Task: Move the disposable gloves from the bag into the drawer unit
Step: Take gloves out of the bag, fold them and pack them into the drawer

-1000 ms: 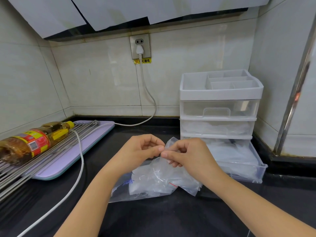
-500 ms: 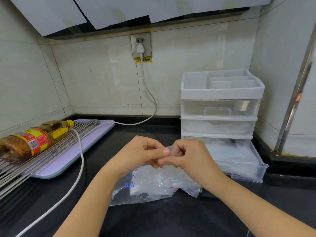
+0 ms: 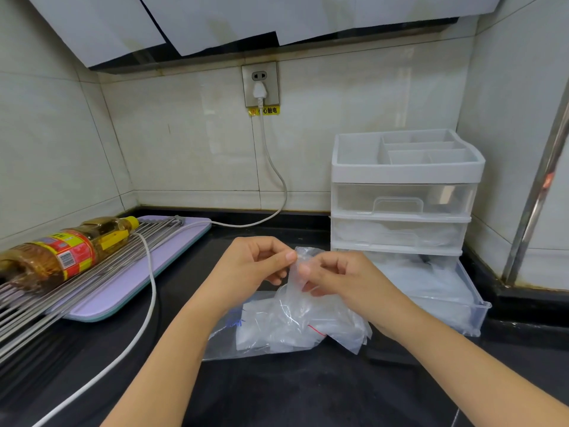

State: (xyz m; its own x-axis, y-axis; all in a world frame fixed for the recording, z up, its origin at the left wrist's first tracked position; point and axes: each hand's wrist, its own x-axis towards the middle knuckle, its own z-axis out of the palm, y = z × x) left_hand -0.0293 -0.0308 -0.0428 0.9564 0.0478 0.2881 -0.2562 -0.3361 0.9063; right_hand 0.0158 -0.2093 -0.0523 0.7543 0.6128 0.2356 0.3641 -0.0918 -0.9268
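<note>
Two hands are engaged on one glove (image 3: 294,283), a thin clear film held above the bag (image 3: 224,340), which lies flat on the counter (image 3: 277,396) just in front of the drawer unit (image 3: 406,174). Half a second ago the fingertips of the left hand (image 3: 255,269) and right hand (image 3: 348,282) met tip to tip, low over the bag. They now sit slightly higher and a little apart, and a band of film stands up between them, its lower end trailing down toward the pile of gloves (image 3: 277,334) at the bag. State of the grip, each hand: thumb and forefinger closed in a narrow pinch on the film's upper edge — remaining fingers curled, carrying nothing else. The bag itself has not shifted on the counter. Judgement: the change indicates that a single glove is being peeled free of the pile and drawn upward; the transfer to the unit has not begun. The bottom drawer (image 3: 474,312) stands pulled out with clear plastic already lying in it — the likely destination, close beside the right hand. Whether one layer or several are pinched cannot be told from this view.
</note>
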